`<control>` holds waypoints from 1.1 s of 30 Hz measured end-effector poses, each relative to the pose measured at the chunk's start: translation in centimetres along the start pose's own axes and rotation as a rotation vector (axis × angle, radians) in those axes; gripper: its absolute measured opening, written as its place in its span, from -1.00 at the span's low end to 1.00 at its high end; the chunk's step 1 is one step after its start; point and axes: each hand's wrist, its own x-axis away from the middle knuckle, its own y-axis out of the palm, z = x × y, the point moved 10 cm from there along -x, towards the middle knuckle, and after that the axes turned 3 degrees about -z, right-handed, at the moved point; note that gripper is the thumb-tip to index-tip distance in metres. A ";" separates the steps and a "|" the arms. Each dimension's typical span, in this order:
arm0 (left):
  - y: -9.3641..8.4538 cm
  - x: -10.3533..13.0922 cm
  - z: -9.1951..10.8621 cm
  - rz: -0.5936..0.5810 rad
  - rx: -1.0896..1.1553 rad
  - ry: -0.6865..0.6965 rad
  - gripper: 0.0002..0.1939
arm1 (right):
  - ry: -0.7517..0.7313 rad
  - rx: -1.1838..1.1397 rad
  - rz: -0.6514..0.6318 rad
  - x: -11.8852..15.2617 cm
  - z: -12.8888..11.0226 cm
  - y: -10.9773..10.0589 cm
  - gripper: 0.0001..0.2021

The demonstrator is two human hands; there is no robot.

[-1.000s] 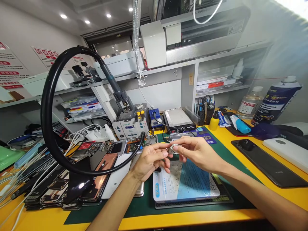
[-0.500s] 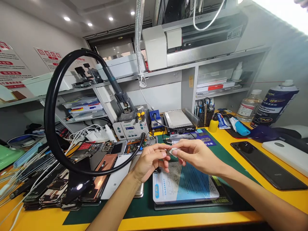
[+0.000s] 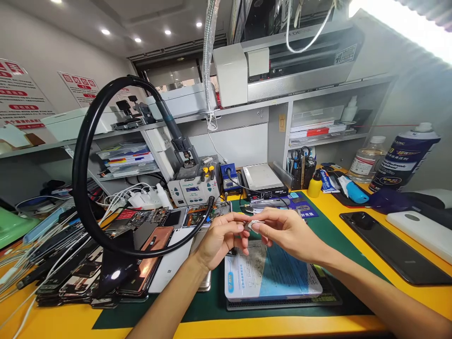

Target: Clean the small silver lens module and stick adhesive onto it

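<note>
My left hand and my right hand meet above a white and blue box. Between the right thumb and fingers is a small crumpled white piece, perhaps tissue. The left thumb and forefinger are pinched together beside it, on something too small to make out. Under the hands, the box lies on a dark tray on the green mat.
A thick black hose loops at the left over stacked phone parts. Behind stand a hot-air station and a flat metal-topped device. A black phone, yellow bottle and spray can are at the right.
The camera view has shifted slightly, so the background sits a little lower and further right. Both hands keep nearly the same pinching pose, the white piece still between the right fingers.
</note>
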 end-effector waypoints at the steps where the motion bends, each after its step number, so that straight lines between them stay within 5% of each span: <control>1: 0.0 0.0 0.0 -0.001 0.002 0.003 -0.72 | 0.002 0.004 0.007 0.0 0.1 0.0 -0.71; 33: 0.4 0.0 0.3 -0.022 -0.073 0.046 -0.78 | 0.009 0.049 0.121 0.0 0.0 -1.4 -0.71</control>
